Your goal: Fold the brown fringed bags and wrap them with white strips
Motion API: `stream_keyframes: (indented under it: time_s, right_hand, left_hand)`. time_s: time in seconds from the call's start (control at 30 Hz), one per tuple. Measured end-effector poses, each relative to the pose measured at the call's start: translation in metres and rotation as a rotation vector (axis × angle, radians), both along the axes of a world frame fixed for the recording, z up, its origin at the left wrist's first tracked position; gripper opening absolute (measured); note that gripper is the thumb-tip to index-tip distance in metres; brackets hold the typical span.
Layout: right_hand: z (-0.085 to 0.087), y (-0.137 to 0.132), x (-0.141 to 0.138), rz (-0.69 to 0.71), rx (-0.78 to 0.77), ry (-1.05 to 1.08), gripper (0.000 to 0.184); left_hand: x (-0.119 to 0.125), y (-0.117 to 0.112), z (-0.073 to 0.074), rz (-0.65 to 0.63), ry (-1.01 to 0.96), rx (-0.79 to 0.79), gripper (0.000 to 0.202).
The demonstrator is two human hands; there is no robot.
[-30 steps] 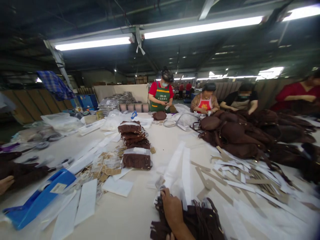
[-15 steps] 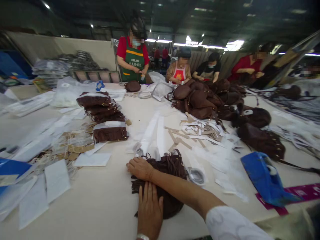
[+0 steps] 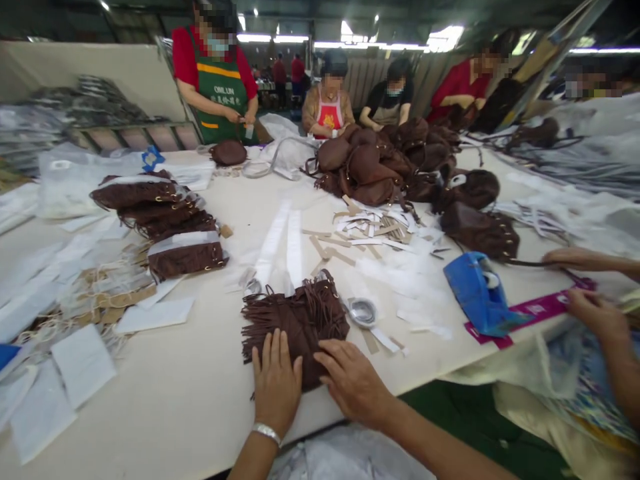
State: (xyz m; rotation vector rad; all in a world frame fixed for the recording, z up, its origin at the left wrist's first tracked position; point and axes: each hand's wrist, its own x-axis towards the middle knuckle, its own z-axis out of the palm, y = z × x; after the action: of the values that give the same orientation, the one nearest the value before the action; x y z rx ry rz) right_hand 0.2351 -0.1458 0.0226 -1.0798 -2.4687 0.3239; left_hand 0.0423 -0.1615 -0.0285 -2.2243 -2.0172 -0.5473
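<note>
A dark brown fringed bag lies flat on the table in front of me, its fringe spread to the left and brass-coloured rings along its right side. My left hand rests flat on its lower left part, fingers stretched out. At the bag's lower right, my right hand touches the surface with fingers apart and slightly bent; it grips nothing. Just right of the bag sits a coil of grey strap in clear wrap. White paper strips lie behind the bag.
Stacked brown bags stand to the left near white cards. A large pile of brown bags lies at the back. A blue tape dispenser sits right, beside a co-worker's hands on a strap. Several people work across the table.
My right hand has drawn back from the fringe at the bag's upper left to its lower right. The view has shifted right, and a co-worker's hands have come in at the right.
</note>
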Motion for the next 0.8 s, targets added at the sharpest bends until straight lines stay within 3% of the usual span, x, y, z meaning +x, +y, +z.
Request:
stream_keyframes:
  time_s: [0.13, 0.27, 0.33, 0.47, 0.57, 0.67, 0.8]
  right_hand:
    - [-0.031, -0.037, 0.027, -0.1, -0.009, 0.008, 0.052]
    - [-0.046, -0.022, 0.031, -0.355, -0.065, 0.232, 0.042]
    - [-0.047, -0.005, 0.035, -0.497, -0.146, 0.325, 0.036]
    - [-0.046, 0.019, 0.033, -0.545, -0.273, 0.321, 0.034]
    - [-0.046, 0.022, 0.023, -0.616, -0.342, 0.272, 0.034]
    - [-0.048, 0.02, 0.015, -0.675, -0.412, 0.283, 0.032]
    - [-0.052, 0.019, 0.022, -0.644, -0.478, 0.433, 0.025]
  left_hand:
    - [0.008, 0.004, 0.028, -0.109, 0.028, 0.007, 0.06]
    - [0.02, 0.015, 0.051, -0.455, 0.008, -0.052, 0.056]
    - [0.03, 0.021, 0.055, -0.523, -0.005, -0.114, 0.05]
    - [0.054, 0.032, 0.05, -0.445, 0.117, -0.19, 0.056]
    - [0.062, 0.038, 0.041, -0.391, 0.171, -0.187, 0.044]
    - [0.055, 0.044, 0.036, -0.386, 0.014, -0.163, 0.033]
    - [0.039, 0.05, 0.041, -0.321, -0.366, -0.208, 0.024]
